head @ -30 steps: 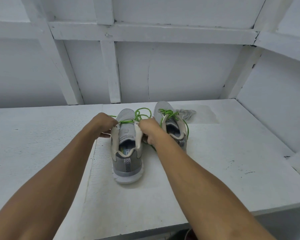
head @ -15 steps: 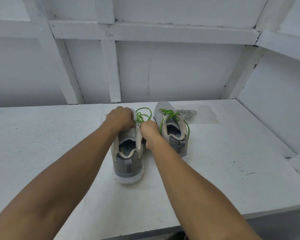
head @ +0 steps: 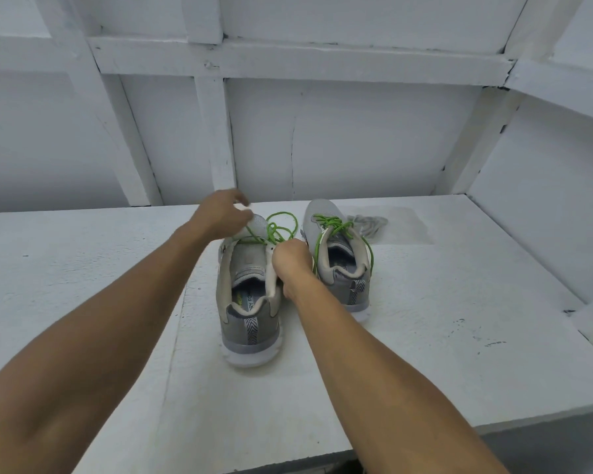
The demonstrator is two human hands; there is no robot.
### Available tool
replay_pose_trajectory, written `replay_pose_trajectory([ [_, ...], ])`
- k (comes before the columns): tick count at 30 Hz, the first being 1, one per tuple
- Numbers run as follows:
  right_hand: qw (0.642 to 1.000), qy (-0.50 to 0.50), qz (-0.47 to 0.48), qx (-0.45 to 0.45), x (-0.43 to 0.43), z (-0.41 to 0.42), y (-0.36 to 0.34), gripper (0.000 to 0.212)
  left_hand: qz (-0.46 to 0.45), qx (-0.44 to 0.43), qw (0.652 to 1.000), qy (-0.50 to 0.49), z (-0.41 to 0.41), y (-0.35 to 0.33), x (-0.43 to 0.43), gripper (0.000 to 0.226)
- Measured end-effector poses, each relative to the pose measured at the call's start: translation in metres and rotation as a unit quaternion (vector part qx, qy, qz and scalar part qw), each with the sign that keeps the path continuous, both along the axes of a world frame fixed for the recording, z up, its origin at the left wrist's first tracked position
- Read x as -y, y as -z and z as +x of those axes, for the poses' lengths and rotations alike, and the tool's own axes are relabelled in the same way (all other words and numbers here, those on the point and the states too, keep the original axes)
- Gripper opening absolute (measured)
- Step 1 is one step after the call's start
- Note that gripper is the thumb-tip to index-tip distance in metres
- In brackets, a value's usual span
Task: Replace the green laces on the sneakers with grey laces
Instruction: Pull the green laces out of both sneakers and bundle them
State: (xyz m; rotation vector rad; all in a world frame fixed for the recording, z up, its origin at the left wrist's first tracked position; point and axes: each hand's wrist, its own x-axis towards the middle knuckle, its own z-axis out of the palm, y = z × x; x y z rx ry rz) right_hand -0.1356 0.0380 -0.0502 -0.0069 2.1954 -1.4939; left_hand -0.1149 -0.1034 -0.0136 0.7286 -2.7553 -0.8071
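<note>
Right hand (head: 293, 260) is clenching on the right eyelet flap of the near sneaker (head: 250, 302), bracing it. Cannot tell whether it is also pinching a strand.

Left hand (head: 220, 217) is hovering over the toe, motion-blurred. Fingers look half curled; grasping or released, cannot tell.

Green lace (head: 281, 227) is lying in loose loops on the toe between the two hands, one strand running toward the left hand.

Near sneaker is sitting heel toward the person, long axis pointing away. So the green lace is lying ahead of both hands, and the left hand is reaching nearer the loops.

Judgement: unlacing here is under way. The next pull is likely going forward and up along that axis, left hand drawing, right hand holding.

Second sneaker (head: 336, 261) is standing just right of it, same heading, second lace (head: 329, 223) threaded throughout.

Grey laces (head: 368, 222) are lying heaped on the worktop (head: 459, 319) past its toe, nearer the right hand.
</note>
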Motion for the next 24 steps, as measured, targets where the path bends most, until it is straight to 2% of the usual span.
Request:
replay_pose_trajectory([
  [1,1.0,0.0,0.004,-0.001,0.0,0.0,-0.001,0.017,-0.048,0.045,0.997,0.043,-0.002,-0.002,-0.01,0.026],
  [3,1.0,0.002,0.012,-0.006,0.001,0.0,-0.001,0.021,-0.166,0.167,0.968,0.082,-0.006,0.003,-0.026,0.025],
  [5,1.0,0.002,0.013,-0.006,0.001,0.0,0.0,0.019,-0.229,0.208,0.947,0.084,-0.007,0.011,-0.033,0.026],
  [9,1.0,0.013,-0.006,-0.001,-0.001,0.001,0.0,0.015,-0.267,0.16,0.948,0.06,-0.006,0.005,-0.024,0.026],
  [12,1.0,0.012,-0.002,0.009,-0.002,0.0,0.001,0.027,-0.323,0.125,0.936,-0.062,-0.001,-0.013,0.014,0.033],
  [14,1.0,0.004,0.012,0.01,-0.002,0.0,0.0,0.027,-0.312,0.114,0.931,-0.152,0.007,-0.024,0.04,0.04],
  [16,1.0,-0.007,0.022,0.0,-0.002,-0.001,0.0,0.021,-0.265,0.127,0.938,-0.184,0.009,-0.031,0.05,0.046],
  [17,1.0,-0.011,0.026,-0.005,-0.002,-0.001,-0.001,0.02,-0.239,0.128,0.948,-0.164,0.007,-0.032,0.047,0.049],
  [19,0.999,-0.017,0.03,-0.009,-0.001,-0.001,-0.001,0.022,-0.196,0.112,0.973,-0.05,0.0,-0.026,0.031,0.05],
  [21,0.999,-0.018,0.035,-0.011,-0.001,-0.001,-0.001,0.018,-0.2,0.155,0.964,0.08,-0.005,-0.013,0.003,0.041],
  [24,0.999,-0.008,0.037,-0.016,-0.001,-0.001,0.001,0.015,-0.227,0.217,0.943,0.107,-0.006,0.005,-0.029,0.034],
])
